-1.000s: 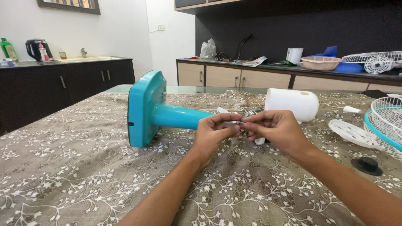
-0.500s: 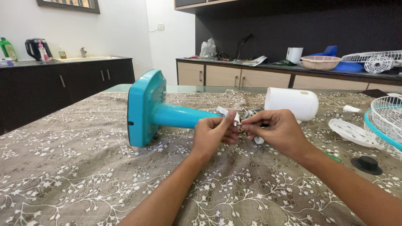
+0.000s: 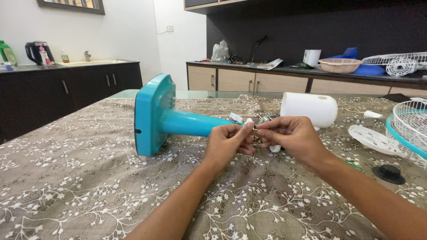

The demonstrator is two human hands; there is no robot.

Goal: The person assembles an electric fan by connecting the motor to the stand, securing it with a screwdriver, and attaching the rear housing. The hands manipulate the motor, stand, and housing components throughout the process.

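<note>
Floral brown cloth [image 3: 89,178] covers your desk, with wide bare cloth to the near left and in front of your forearms; the far edge shows a strip of glass [image 3: 129,94]. On the right you are hemmed in: a white disc [image 3: 372,140], a black cap [image 3: 389,173] and a white-and-teal fan grille [image 3: 411,129] sit near the right edge. A teal fan stand [image 3: 167,119] lies on its side, square base to the left, its pole running rightward toward your hands, long axis left to right. A white cylindrical housing [image 3: 309,109] lies beyond your right hand [image 3: 289,138]. Your left hand [image 3: 227,144] and right hand meet fingertip to fingertip, both pinched on a small metal part [image 3: 254,129] held just above the cloth, at the pole's right end. It is too small to tell which way it points.
</note>
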